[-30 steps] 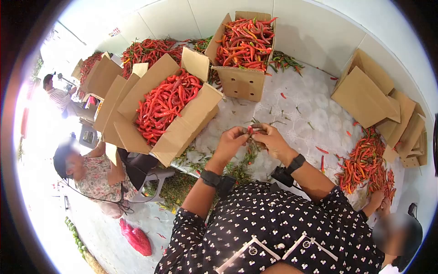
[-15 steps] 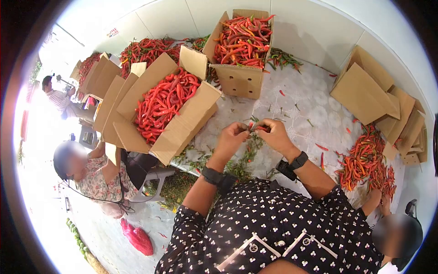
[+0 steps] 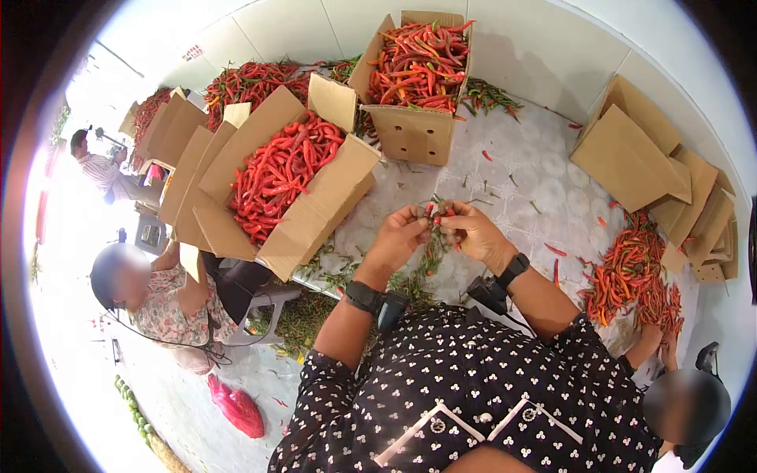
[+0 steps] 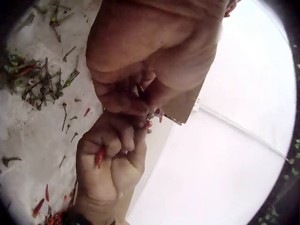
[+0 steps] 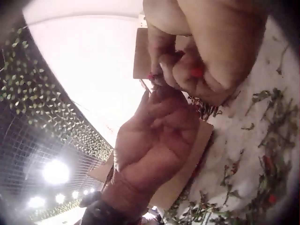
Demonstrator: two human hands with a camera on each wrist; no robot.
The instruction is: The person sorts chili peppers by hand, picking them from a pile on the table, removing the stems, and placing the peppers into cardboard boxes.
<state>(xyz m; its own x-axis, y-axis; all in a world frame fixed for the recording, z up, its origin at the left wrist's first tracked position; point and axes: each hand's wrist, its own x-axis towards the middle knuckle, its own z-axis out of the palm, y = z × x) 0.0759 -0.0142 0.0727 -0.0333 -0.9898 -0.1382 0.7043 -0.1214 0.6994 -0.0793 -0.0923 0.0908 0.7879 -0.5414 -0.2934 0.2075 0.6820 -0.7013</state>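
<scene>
In the head view my left hand and right hand meet fingertip to fingertip above the pale sheet. Curled fingers of the right hand hold a red chili, whose tip pokes out of the fist in the left wrist view. My left thumb and fingers pinch at a small red chili end between the two hands, mostly hidden by the fingertips. Cut stems lie below the hands. To the left, an open carton holds red chilies.
Another carton full of chilies stands behind. Folded cardboard boxes and a chili pile lie at right, where another person's hands work. A seated person is at left, near a pink bag.
Both hands stay together in front of the body while their fingers shift around the chili. Less of the chili shows at the right fingers than half a second ago.
</scene>
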